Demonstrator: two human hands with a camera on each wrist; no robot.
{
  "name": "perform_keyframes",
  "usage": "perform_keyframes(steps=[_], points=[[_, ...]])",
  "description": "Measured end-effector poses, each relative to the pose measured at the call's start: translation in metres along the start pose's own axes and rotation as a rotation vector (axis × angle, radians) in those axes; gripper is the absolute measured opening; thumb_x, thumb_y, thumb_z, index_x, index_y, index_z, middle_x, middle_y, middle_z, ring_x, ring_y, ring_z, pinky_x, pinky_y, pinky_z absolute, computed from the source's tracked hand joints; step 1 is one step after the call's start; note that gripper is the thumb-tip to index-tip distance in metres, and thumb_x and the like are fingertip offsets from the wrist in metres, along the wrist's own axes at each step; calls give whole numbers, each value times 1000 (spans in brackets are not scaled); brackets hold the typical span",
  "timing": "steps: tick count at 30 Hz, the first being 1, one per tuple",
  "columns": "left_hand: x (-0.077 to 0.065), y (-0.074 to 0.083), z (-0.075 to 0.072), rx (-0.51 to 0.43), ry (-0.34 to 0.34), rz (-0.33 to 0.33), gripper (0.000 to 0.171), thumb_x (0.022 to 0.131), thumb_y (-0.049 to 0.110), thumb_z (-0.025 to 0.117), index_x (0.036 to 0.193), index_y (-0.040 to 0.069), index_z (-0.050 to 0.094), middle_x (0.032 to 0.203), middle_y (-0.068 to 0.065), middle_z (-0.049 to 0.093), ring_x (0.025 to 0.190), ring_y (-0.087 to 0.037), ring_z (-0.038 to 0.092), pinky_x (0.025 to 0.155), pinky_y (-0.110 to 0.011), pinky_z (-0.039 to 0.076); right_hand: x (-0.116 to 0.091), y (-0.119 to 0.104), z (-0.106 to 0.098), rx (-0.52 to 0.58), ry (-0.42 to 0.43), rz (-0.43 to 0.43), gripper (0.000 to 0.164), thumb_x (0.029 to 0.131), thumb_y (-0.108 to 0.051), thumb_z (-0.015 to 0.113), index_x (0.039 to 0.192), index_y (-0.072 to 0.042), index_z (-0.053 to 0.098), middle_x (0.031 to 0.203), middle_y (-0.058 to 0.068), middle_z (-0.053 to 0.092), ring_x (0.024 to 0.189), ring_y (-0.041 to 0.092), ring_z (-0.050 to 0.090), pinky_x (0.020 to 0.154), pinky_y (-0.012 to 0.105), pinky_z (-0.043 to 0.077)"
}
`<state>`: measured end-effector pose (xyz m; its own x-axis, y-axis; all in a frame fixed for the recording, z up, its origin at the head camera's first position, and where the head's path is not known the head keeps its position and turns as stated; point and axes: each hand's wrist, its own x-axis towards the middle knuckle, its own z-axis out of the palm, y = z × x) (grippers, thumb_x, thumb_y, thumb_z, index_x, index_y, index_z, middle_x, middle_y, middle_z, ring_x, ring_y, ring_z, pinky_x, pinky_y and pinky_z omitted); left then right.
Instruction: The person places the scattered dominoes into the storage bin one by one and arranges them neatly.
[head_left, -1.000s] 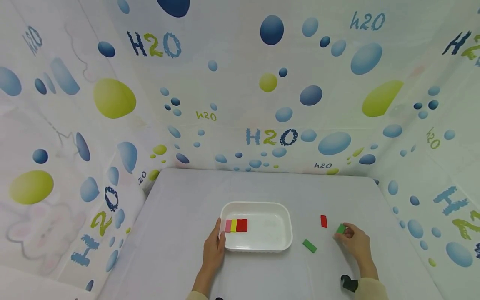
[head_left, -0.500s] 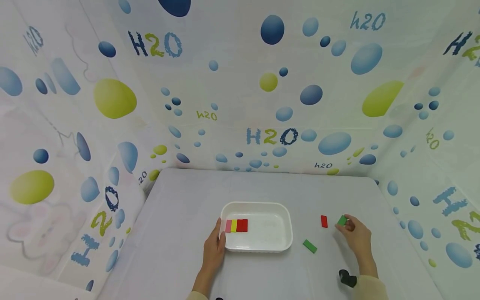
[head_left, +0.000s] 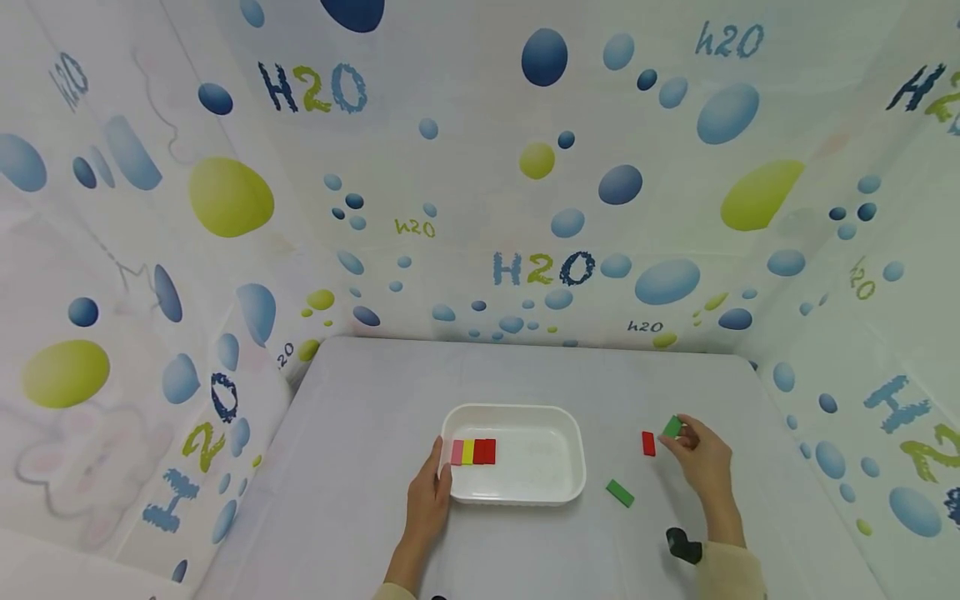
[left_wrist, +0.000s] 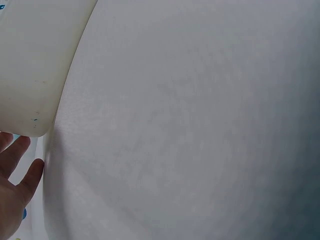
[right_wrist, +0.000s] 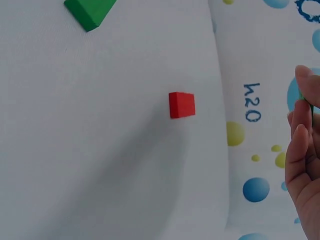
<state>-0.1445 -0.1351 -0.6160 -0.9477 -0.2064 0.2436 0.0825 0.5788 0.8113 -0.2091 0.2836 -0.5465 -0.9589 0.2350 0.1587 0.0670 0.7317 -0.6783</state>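
In the head view, my right hand [head_left: 703,457] pinches a small green block [head_left: 672,427] between thumb and fingertips, raised above the table. The right wrist view shows that hand at the right edge, its fingers covering most of the block. A red block [head_left: 648,443] lies just left of it, and a second green block [head_left: 620,492] lies nearer the tray. My left hand [head_left: 429,498] rests against the left side of a white tray [head_left: 525,497], fingers fairly straight. Inside the tray, pink [head_left: 457,452], yellow [head_left: 468,452] and red blocks [head_left: 484,452] lie side by side in a row.
A white cloth covers the table [head_left: 360,400]. Patterned curtains [head_left: 465,192] with blue and green spots rise behind it and on both sides. A black device [head_left: 683,546] sits by my right wrist.
My right hand, with the green block in its pinch, has moved away from me and slightly left, toward the red block. The left hand and the tray have stayed put.
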Motion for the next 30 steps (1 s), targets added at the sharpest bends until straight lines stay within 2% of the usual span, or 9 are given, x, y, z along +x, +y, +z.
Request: perform_keyframes(steps=[7,17,23,30], points=[[-1,1,-1,2,-11,-12,52,99,15,53,149,6,40,148,-15,48,136,-32,47,105,-47,45,2,-20,4,30,33,-97,48,80,-10,79,123,5,62,95,21,67,81,24,59,60,3,42],[-1,0,-1,-3,-12,-12,52,98,14,53,148,6,41,148,-15,49,136,-33,47,105,-48,44,4,-43,16,79,-17,-166,47,80,-10,79,122,4,62,96,20,69,83,23,62,65,4,46],[-1,-2,0,4,-2,1,53,98,14,54,149,7,40,147,-15,49,135,-34,48,104,-48,45,4,-55,26,94,-27,-190,47,80,-12,80,123,0,63,96,17,69,81,20,61,61,11,49],[0,-3,0,-6,6,15,53,98,15,54,148,7,41,147,-14,50,134,-33,49,104,-48,45,1,-69,36,119,-65,-187,49,81,-15,80,125,-3,63,98,15,69,84,20,61,67,9,49]])
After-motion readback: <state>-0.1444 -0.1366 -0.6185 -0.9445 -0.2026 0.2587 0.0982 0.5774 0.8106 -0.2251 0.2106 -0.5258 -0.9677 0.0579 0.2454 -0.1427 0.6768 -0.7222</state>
